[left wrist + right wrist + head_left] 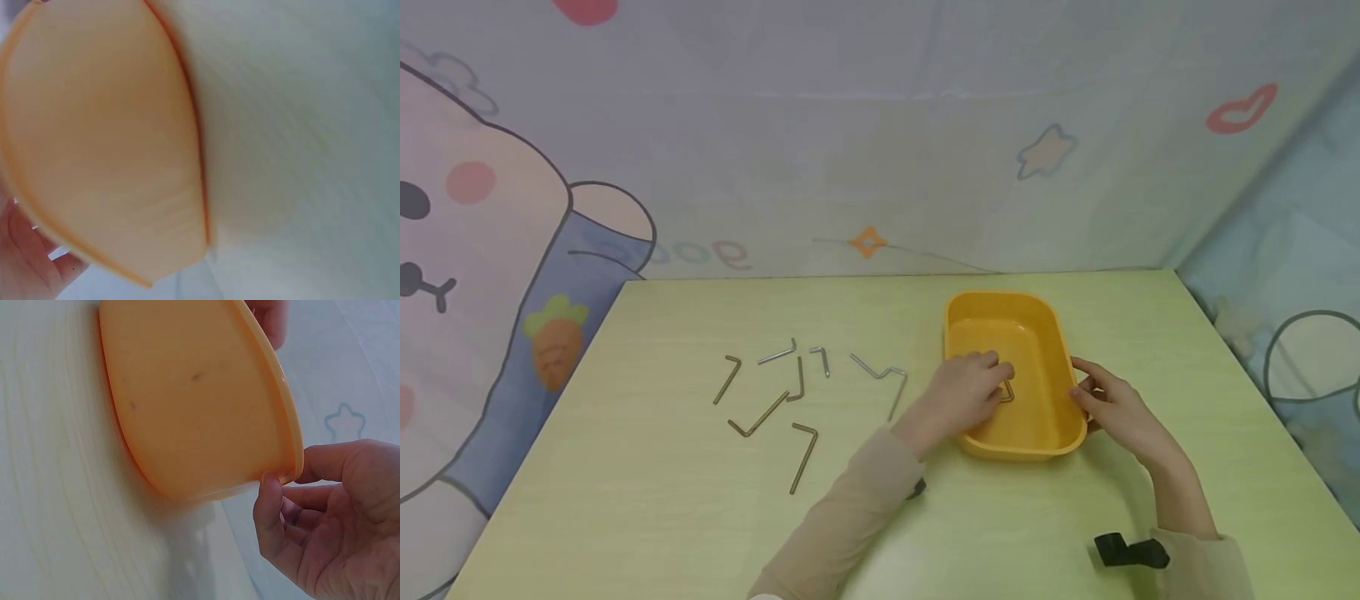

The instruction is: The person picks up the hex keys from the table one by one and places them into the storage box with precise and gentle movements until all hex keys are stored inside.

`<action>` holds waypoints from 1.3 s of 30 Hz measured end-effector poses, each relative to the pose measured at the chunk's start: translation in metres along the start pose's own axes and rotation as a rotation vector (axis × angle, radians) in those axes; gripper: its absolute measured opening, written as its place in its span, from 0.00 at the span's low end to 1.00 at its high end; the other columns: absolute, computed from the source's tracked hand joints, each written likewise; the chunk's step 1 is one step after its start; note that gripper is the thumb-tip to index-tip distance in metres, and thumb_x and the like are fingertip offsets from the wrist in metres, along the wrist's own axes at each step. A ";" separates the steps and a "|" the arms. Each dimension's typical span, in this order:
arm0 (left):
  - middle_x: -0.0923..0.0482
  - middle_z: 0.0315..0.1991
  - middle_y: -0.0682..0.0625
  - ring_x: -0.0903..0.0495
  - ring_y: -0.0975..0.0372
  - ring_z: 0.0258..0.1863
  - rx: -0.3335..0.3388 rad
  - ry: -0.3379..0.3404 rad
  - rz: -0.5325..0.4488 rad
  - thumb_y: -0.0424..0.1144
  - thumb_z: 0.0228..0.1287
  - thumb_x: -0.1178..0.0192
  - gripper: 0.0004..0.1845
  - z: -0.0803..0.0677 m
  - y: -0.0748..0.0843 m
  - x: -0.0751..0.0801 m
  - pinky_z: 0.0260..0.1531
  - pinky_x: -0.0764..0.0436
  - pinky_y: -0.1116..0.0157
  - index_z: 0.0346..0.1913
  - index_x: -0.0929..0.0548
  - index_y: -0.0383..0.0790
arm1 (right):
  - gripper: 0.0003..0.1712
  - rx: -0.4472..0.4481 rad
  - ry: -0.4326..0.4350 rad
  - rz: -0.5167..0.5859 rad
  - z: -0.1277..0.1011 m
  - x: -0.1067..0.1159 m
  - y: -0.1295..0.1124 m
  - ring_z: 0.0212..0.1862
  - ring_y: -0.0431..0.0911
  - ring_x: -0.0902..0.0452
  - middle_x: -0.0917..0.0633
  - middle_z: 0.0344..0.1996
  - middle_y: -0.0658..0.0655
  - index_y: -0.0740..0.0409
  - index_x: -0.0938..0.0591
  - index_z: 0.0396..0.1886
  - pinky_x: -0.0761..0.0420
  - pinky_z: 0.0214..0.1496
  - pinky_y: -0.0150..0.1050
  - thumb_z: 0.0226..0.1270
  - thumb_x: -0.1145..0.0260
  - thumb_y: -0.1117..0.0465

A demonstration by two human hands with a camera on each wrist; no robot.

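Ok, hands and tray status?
Left hand inside yellow tray, at L-shaped hex key. Right hand gripping tray. Other hex keys left of tray; no obstruction visible.

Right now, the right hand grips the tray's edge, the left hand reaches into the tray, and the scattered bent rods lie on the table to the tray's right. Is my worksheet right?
Not quite: the scattered bent rods lie on the table left of the tray, as the head view shows. The right hand does grip its edge and the left hand reaches in.
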State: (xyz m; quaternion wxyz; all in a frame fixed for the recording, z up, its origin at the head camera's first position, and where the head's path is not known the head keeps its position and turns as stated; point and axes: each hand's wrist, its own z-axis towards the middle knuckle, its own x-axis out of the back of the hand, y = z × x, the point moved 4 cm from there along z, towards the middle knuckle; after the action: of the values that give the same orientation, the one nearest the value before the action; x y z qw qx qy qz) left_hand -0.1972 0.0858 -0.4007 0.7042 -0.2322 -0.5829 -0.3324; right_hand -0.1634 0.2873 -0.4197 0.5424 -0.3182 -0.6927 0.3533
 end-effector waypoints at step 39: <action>0.24 0.29 0.49 0.24 0.58 0.25 0.204 0.071 0.098 0.32 0.59 0.39 0.07 -0.085 -0.049 0.008 0.20 0.25 0.66 0.41 0.21 0.39 | 0.33 0.012 -0.012 -0.001 -0.001 0.001 0.001 0.34 0.38 0.24 0.29 0.42 0.63 0.66 0.47 0.74 0.18 0.33 0.36 0.76 0.51 0.57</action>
State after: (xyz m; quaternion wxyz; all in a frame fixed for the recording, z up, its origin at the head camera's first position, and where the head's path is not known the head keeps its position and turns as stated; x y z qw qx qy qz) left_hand -0.1759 -0.0096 -0.4141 0.7598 -0.1757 -0.5762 -0.2446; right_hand -0.1625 0.2886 -0.4205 0.5402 -0.3126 -0.6939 0.3591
